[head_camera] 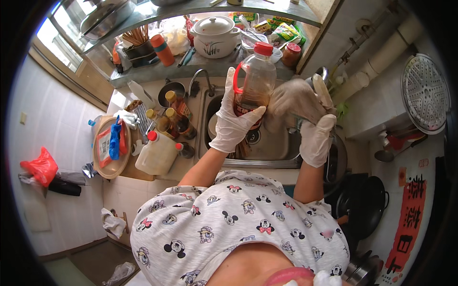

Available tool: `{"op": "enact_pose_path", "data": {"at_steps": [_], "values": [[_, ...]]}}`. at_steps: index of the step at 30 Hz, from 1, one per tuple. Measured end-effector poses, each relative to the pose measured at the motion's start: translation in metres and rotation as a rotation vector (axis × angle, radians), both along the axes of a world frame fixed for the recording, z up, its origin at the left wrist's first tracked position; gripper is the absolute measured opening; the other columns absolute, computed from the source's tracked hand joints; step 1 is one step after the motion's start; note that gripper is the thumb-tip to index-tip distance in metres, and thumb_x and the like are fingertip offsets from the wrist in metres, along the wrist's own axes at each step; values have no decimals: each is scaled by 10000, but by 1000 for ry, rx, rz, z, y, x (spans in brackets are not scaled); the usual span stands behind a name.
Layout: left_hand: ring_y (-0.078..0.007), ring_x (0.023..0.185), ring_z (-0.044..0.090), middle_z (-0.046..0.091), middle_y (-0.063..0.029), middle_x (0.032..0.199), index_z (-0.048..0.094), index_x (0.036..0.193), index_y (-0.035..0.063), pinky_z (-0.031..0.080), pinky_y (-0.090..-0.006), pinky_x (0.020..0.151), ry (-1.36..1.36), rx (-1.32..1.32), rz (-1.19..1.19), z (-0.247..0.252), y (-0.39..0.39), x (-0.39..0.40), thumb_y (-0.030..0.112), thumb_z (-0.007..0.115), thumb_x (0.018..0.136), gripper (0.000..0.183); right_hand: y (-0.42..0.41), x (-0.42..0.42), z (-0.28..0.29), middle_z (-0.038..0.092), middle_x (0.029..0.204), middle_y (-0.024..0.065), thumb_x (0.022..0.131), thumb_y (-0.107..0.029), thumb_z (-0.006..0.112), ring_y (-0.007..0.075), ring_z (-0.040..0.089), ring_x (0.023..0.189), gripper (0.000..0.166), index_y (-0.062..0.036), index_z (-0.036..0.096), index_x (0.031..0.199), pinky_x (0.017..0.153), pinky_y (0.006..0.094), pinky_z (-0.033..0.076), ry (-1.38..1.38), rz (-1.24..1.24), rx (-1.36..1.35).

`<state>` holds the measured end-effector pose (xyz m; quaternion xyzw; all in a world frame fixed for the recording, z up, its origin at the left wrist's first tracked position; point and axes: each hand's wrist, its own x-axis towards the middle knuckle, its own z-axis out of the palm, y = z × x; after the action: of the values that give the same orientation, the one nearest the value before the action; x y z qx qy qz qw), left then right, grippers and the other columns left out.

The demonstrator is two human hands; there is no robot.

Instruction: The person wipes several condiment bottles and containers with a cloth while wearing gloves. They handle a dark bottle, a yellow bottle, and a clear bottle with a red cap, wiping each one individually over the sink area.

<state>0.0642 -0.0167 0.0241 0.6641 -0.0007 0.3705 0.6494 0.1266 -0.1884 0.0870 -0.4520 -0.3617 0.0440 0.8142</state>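
My left hand (234, 119), in a white glove, is closed around the lower part of a clear plastic bottle (260, 80) with a red cap and red handle. Some dark liquid shows low in the bottle, which stands upright above the sink. To its right, my right hand (318, 134), gloved too, grips a greyish cloth (295, 102). The cloth is blurred and its left side is against or close beside the bottle; contact cannot be told. Below both hands lies the steel sink (277, 143), with a bundle of chopsticks (243, 148) at its near side.
Left of the sink stand several sauce bottles (180, 123), a white jug with a red cap (156, 153) and a small pan (171, 93). A shelf (143, 73) behind holds a lidded white pot (214, 41) and a red-lidded jar (291, 54). A black wok (363, 207) is at right.
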Motion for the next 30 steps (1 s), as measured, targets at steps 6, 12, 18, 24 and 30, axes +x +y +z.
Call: {"op": "enact_pose_path", "data": {"at_steps": [6,12,18,24,30], "values": [[-170,1181,542,439,-142,1456,145,1554,83,470,-317,981,-98,-199,-220,2,-15,1,97,803,779,1016,33,12,-41,462,1419,93,1003,-347,514,180,483,1259,583,-35,351,1467,1044,320,388,-158,-22,-280],[-207,1214,541,511,-114,1364,254,1510,52,458,-349,1018,-51,-263,-270,-17,-14,-13,170,840,756,962,31,12,-24,435,1449,78,973,-220,602,158,426,1282,607,-36,325,1481,1096,307,321,-68,-37,-359],[-194,1243,509,476,-117,1408,226,1533,100,424,-337,1052,-28,-342,-170,-4,-20,-14,79,766,810,902,32,-12,-19,480,1420,195,884,50,494,307,483,1305,520,-17,468,1400,1107,372,333,-540,-346,-535],[-183,1187,547,483,-123,1403,166,1549,102,479,-321,980,-79,-248,-145,5,-16,-1,112,791,809,969,30,-14,-31,375,1485,226,872,77,459,408,336,1395,558,6,421,1423,1157,383,239,-679,-304,-548],[-177,1187,542,507,-87,1367,235,1527,90,454,-324,1004,-57,-209,-228,11,-29,-16,195,820,797,941,44,19,1,244,1574,162,965,52,374,218,215,1468,630,-18,123,1538,1195,346,157,-384,-11,-74]]}}
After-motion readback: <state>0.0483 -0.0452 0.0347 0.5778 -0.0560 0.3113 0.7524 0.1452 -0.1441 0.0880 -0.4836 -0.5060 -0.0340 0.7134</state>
